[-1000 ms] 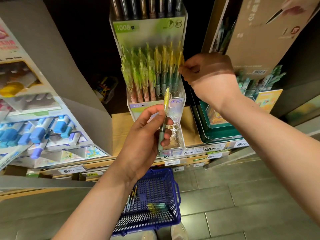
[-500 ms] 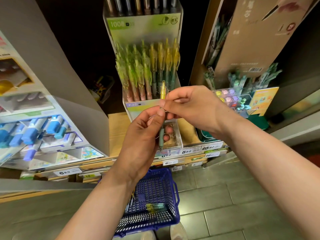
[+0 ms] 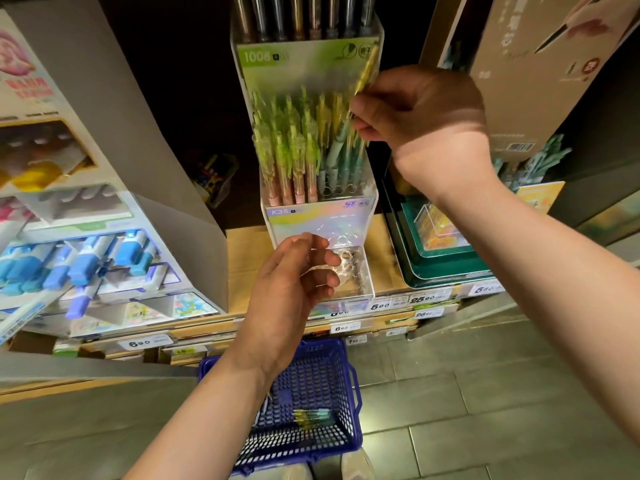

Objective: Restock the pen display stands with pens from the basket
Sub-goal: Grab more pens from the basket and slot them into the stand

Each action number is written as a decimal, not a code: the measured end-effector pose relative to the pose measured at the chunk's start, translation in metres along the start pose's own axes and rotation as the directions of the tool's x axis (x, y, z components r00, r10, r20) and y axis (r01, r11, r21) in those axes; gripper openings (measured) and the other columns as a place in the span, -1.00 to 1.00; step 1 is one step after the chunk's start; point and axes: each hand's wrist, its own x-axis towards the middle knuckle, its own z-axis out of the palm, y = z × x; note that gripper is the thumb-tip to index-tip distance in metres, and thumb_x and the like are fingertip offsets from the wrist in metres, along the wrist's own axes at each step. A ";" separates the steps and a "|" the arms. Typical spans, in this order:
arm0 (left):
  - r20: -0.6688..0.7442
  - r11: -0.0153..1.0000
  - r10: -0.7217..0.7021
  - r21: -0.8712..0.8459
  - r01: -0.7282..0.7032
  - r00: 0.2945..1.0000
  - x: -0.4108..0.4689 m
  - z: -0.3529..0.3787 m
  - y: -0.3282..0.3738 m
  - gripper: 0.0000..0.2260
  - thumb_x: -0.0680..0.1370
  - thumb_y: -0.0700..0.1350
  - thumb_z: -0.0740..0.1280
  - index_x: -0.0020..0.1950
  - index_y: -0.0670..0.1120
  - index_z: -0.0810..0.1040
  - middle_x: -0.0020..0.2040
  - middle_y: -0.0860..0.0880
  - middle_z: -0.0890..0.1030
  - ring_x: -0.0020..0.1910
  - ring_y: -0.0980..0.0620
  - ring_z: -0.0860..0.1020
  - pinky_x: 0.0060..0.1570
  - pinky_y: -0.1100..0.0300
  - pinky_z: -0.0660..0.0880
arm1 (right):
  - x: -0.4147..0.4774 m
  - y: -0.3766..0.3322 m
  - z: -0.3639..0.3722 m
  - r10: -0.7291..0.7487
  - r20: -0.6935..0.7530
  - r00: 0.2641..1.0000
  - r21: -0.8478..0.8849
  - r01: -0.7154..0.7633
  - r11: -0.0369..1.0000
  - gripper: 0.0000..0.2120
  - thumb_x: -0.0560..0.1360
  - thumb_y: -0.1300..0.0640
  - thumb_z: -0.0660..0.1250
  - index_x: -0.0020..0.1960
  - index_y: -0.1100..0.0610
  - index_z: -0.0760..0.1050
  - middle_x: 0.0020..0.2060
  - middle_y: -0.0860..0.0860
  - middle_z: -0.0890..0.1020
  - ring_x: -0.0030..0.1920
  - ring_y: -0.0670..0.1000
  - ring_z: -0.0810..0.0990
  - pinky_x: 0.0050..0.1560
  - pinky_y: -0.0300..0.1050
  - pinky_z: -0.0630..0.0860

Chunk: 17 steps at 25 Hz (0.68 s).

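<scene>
A clear tiered pen display stand (image 3: 313,216) stands on the wooden shelf, its middle tier packed with green and yellow pens (image 3: 298,147). My right hand (image 3: 419,112) pinches a yellow-topped teal pen (image 3: 365,71) and holds it slanted over the right side of that tier. Lower down, my left hand (image 3: 294,289) hovers with loosely curled fingers and holds nothing, in front of the stand's see-through bottom tier (image 3: 353,268). On the floor below sits the blue basket (image 3: 346,386) with a few pens (image 3: 310,418) lying in it.
A grey cardboard display with blue markers (image 3: 86,261) stands at the left. A green tray display (image 3: 446,258) and a tall brown card sign (image 3: 540,64) are at the right. Price labels (image 3: 420,299) line the shelf edge. Dark pens (image 3: 301,15) fill the top tier.
My right hand took the pen from my left hand and lifted it up to the middle tier. My left hand, now holding nothing, dropped a little.
</scene>
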 end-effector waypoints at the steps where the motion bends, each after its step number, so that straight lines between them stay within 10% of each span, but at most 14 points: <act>1: 0.003 1.000 -0.007 0.003 0.007 1.000 -0.001 -0.001 -0.001 -0.78 0.70 -0.03 0.17 0.02 -0.07 0.57 -0.14 -0.08 0.60 -0.26 0.02 0.52 -0.22 0.17 0.47 | 0.000 0.001 0.004 -0.011 0.010 1.000 -0.028 0.012 1.000 -0.95 0.55 0.25 0.43 -0.06 0.13 0.62 -0.27 -0.01 0.69 -0.19 0.03 0.73 -0.07 -0.12 0.69; 13: -0.075 0.999 -0.036 -0.024 0.035 0.997 -0.002 -0.011 -0.004 -0.76 0.69 -0.01 0.18 -0.07 -0.05 0.56 -0.23 0.00 0.56 -0.31 0.07 0.49 -0.21 0.19 0.46 | -0.002 0.018 0.017 -0.101 0.178 0.979 -0.513 0.180 0.839 -0.81 0.58 0.03 0.37 0.05 0.11 0.69 -0.11 0.05 0.73 -0.09 0.08 0.69 0.09 0.04 0.58; 17: -0.081 0.999 -0.039 -0.018 0.037 0.996 -0.002 -0.013 -0.004 -0.75 0.69 -0.01 0.19 -0.07 -0.05 0.57 -0.23 -0.01 0.55 -0.31 0.06 0.49 -0.21 0.20 0.47 | -0.008 0.038 0.022 -0.117 0.133 0.984 -0.437 0.164 0.884 -0.84 0.59 0.09 0.37 0.07 0.09 0.70 -0.14 0.05 0.73 -0.13 0.07 0.69 0.03 0.01 0.59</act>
